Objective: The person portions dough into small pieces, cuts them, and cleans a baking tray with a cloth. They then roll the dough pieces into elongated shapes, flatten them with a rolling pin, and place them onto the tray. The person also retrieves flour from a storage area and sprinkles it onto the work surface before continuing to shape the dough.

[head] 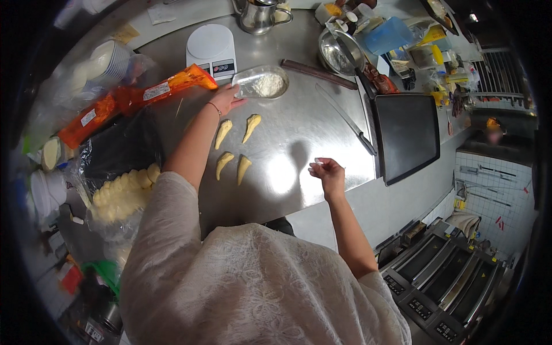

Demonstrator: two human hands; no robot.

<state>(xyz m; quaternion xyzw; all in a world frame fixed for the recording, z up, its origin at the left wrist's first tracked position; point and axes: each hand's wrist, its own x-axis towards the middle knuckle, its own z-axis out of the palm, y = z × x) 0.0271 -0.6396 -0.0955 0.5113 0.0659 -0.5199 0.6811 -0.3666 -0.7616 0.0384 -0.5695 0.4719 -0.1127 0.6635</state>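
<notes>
My left hand is at the near left rim of an oval metal dish that holds white powder like flour; its fingers look closed on the rim. My right hand hovers over the steel worktop on the right, fingers curled and slightly apart, with nothing plainly in them. Between the hands lie several tapered dough pieces, set in two rows. A white kitchen scale stands behind the dish. A long knife with a black handle lies right of the dish.
A black baking tray sits at the right edge. At the left are dough balls under plastic and an orange plastic package. A steel bowl, a dark bar and a metal pitcher stand or lie at the back.
</notes>
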